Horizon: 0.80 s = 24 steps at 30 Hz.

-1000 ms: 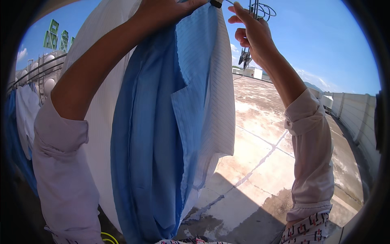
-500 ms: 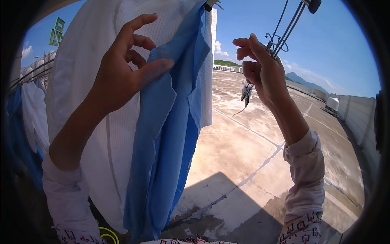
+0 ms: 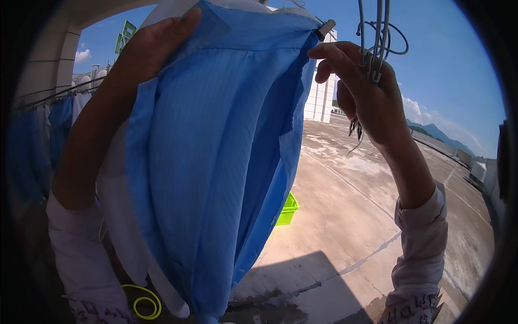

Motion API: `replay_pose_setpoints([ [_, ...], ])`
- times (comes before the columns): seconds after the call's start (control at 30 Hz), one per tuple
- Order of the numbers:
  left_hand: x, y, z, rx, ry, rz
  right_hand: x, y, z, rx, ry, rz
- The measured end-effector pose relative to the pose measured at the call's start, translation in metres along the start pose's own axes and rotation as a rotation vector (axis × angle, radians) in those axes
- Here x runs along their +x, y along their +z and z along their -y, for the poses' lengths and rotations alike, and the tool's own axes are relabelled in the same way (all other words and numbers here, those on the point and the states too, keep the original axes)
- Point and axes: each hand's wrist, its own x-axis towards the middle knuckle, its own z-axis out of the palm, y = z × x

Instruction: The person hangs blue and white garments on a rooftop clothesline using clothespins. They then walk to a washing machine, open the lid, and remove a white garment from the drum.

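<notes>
A blue garment [image 3: 210, 119] with a fine stripe hangs spread in front of me, one upper corner caught in a clip [image 3: 325, 29]. My left hand [image 3: 162, 43] grips its upper left edge, thumb on top. Beside the clip, my right hand [image 3: 367, 89] has curled fingers, their tips at the garment's right edge. Whatever lies in that palm is hidden. Several metal wires with hooked ends [image 3: 372, 65] overlap this hand. Small dark clips [image 3: 355, 128] dangle just below its fingers. Behind the blue garment, a white one [image 3: 116, 200] shows at the lower left.
A bright green crate [image 3: 288, 209] stands on the concrete floor [image 3: 345, 227] beyond the garment. A yellow coiled hose [image 3: 144, 302] lies at the lower left. More laundry [image 3: 59, 119] hangs along a rail at the left. A low wall [image 3: 491, 178] bounds the rooftop at right.
The blue garment, hanging in narrow folds before, is now spread wide. My left hand has risen and taken hold of its edge. My right hand's fingertips have come to its right edge.
</notes>
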Motion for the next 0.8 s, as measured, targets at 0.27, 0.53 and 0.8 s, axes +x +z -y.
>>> replay_pose_setpoints([
  [0.27,0.028,-0.058,0.005,0.386,0.029,0.334,0.103,0.018,0.003,-0.374,-0.312,-0.249],
  [0.53,0.078,-0.071,0.071,0.190,0.404,0.192,0.116,0.039,-0.030,-0.945,-0.167,-0.068],
  [0.8,0.108,-0.080,0.034,0.023,0.245,0.052,0.124,0.021,-0.035,-0.526,0.038,-0.250],
])
